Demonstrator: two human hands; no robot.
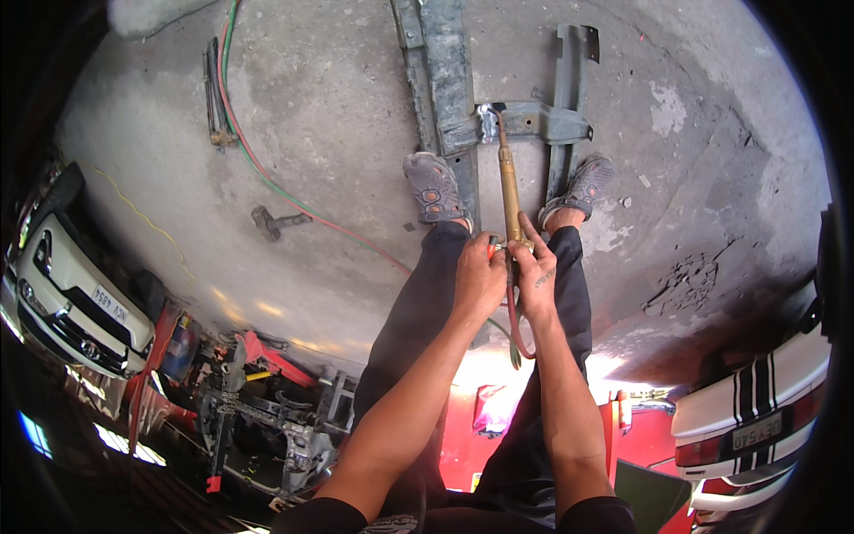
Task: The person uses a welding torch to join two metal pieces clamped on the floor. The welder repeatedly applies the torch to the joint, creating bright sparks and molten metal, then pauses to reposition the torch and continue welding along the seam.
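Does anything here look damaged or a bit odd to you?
Yes, two things. The floor has a web of dark, crack-like lines to the person's right, so it looks damaged. And the shoes have openings, seemingly an odd choice so near the torch and the bright glare by its tip.

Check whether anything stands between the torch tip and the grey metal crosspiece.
Nothing visible does. The brass torch in the right hand runs between the left shoe and right shoe, its tip over the grey metal crosspiece; glare hides whether they touch. The red hose loops below that hand, out of that line.
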